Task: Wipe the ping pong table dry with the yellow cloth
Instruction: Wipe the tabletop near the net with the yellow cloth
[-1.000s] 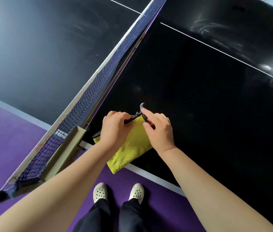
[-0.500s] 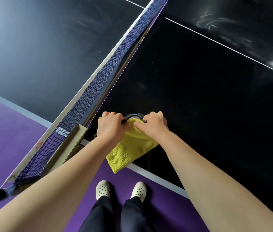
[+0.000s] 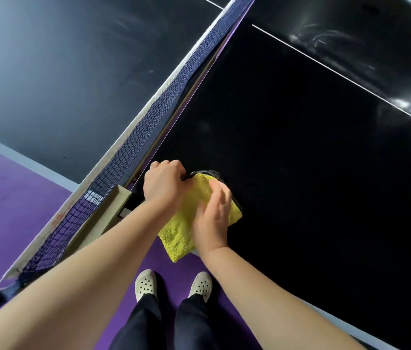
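Purple flooring (image 3: 10, 198) is seen along the left and bottom of the frame, and a black ping pong table (image 3: 300, 160) fills the middle and right, crossed by a white line (image 3: 338, 74) at the upper right. A dark net (image 3: 128, 147) is stretched diagonally from the lower left to the top centre, clamped by a metal bracket (image 3: 103, 213) at the table's near edge. White shoes (image 3: 146, 284) are visible at the bottom centre.

The yellow cloth (image 3: 181, 231) is laid folded at the near edge of the table, just right of the bracket. Its long axis runs from an overhanging corner at the lower centre up onto the black surface, and a grey underside shows at its far edge.

The far edge of the cloth is gripped by the left hand (image 3: 164, 185), with the fingers curled over it. The right hand (image 3: 212, 218) is laid flat on top of the cloth, fingers nearly straight and close together, pressing it down; the cloth lies directly beneath this palm and extends past it on both sides.

The unwiped surface is spread up and to the right of the cloth, so a stroke would probably be led by the right hand, which is nearer that side. Faint streaks are seen only at the upper right; whether the surface nearby is wet cannot be told.
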